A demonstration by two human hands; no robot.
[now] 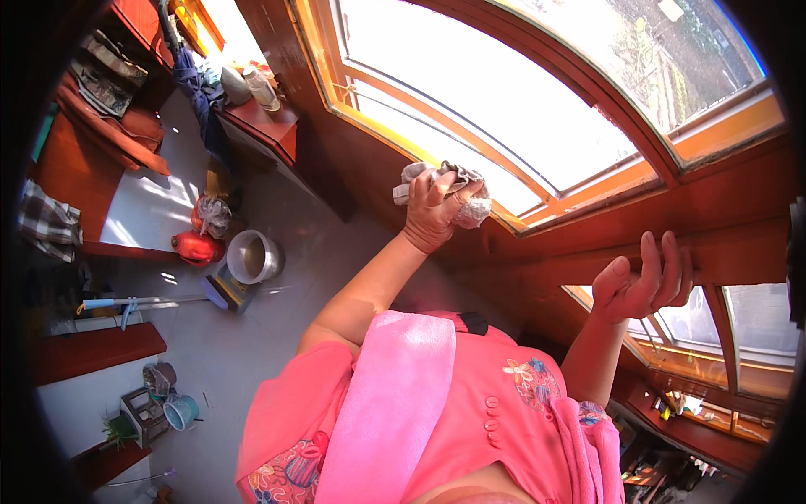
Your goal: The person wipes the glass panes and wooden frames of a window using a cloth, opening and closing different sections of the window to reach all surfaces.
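Note:
My left hand (430, 210) is closed around a crumpled, greyish-white cloth (474, 210). Folds of it stick out on both sides of my fingers. The cloth is at the lower frame of a bright window (470, 92); whether it presses on the wood or the glass I cannot tell. My right hand (642, 279) is raised before the brown wooden panel below the windows, fingers apart and slightly bent, holding nothing. It appears close to the panel, but contact cannot be made out. A pink towel (395, 370) hangs over my pink top.
On the grey floor at left stand a white bucket (273, 258) of murky water, a red kettle (195, 249) and a long-handled broom or mop (151, 302). A wooden cabinet (277, 126) carries bottles. Low at left are a blue pot (180, 412) and a plant (120, 428).

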